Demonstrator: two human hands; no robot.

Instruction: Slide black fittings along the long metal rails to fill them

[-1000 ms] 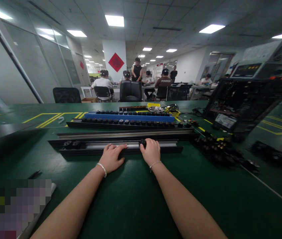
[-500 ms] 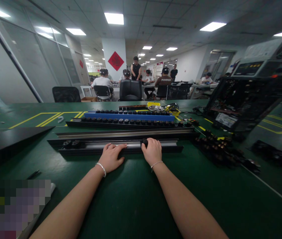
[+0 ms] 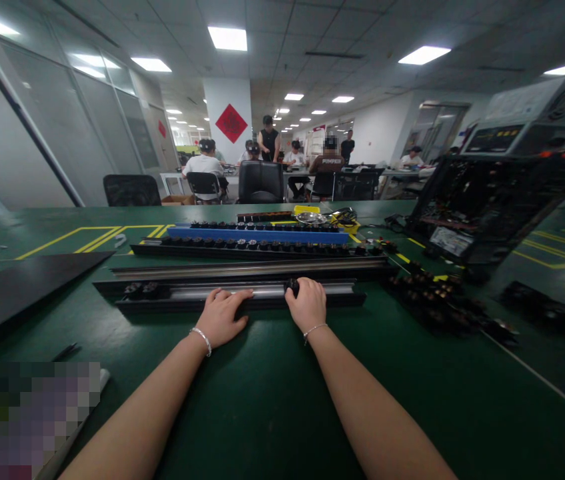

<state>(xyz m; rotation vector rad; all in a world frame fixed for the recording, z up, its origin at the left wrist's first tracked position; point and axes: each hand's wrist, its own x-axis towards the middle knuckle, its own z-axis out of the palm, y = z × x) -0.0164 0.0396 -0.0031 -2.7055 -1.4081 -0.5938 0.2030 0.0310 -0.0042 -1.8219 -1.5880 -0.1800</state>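
Observation:
A long black channel rail with a silvery inner strip lies crosswise in front of me. My left hand rests over its near wall, fingers stretched out along the rail and thumb apart. Farther right, my right hand is closed around a small black round part at the rail's channel. The fingers partly cover this part, so its exact kind is unclear. Two similar black parts sit at the rail's left end.
Behind lie another rail, a black rail with a row of parts, and a blue strip. Loose black parts are heaped at right, near an opened computer case. A dark panel lies left. People sit at a far table.
My right hand has shifted very slightly to the right along the rail with the small black part. My left hand stays in place.

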